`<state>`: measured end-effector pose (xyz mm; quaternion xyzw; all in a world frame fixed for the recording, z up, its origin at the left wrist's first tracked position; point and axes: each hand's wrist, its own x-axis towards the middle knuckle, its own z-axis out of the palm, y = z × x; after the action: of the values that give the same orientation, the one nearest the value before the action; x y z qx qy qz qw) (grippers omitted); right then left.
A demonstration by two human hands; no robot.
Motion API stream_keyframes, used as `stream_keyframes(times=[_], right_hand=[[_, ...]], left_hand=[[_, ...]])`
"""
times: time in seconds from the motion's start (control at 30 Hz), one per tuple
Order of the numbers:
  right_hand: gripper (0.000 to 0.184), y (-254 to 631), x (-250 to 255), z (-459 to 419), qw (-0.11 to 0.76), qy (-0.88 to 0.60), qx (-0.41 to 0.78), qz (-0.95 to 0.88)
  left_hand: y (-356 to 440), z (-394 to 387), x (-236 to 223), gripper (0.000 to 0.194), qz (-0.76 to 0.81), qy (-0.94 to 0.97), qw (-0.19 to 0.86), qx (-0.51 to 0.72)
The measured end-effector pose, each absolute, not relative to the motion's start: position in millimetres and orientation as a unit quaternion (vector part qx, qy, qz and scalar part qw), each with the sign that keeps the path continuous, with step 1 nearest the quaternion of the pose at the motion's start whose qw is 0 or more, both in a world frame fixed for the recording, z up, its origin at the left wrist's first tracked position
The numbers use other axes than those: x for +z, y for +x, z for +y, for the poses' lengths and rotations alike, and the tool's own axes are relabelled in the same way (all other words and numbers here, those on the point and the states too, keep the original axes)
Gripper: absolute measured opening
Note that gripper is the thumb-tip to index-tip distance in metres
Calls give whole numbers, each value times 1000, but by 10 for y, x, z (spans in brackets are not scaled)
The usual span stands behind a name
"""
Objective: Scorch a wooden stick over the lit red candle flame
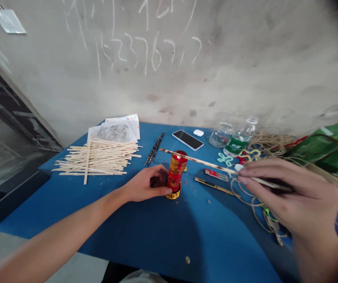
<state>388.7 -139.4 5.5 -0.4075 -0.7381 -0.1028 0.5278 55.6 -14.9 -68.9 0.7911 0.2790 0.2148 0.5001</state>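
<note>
A red candle (176, 173) with gold lettering stands upright on a gold base. My left hand (145, 184) is closed around its lower part, thumb near the base. In my right hand (292, 200), a thin wooden strip (208, 162) is pinched between thumb and fingers. The strip reaches left across the candle's top and has dark scorched patches along it. Whether a flame touches it is hard to make out. Several darkened strips (155, 148) lie behind the candle, and a large pile of pale wooden strips (98, 159) lies to the left.
A phone (188, 140), a white case (198, 133), a glass jar (220, 135) and a plastic bottle (239, 139) stand or lie at the back. A utility knife (216, 186) and a small red packet (216, 175) lie right of the candle. Cord (264, 142) is tangled at right.
</note>
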Motion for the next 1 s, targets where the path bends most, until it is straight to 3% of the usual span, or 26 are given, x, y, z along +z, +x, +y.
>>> stream_keyframes(times=[1.0], right_hand=[[28,3759,-44,-1439,538,-453,-79,-707]], left_hand=[[560,-158,-678,53,283,793,497,211]])
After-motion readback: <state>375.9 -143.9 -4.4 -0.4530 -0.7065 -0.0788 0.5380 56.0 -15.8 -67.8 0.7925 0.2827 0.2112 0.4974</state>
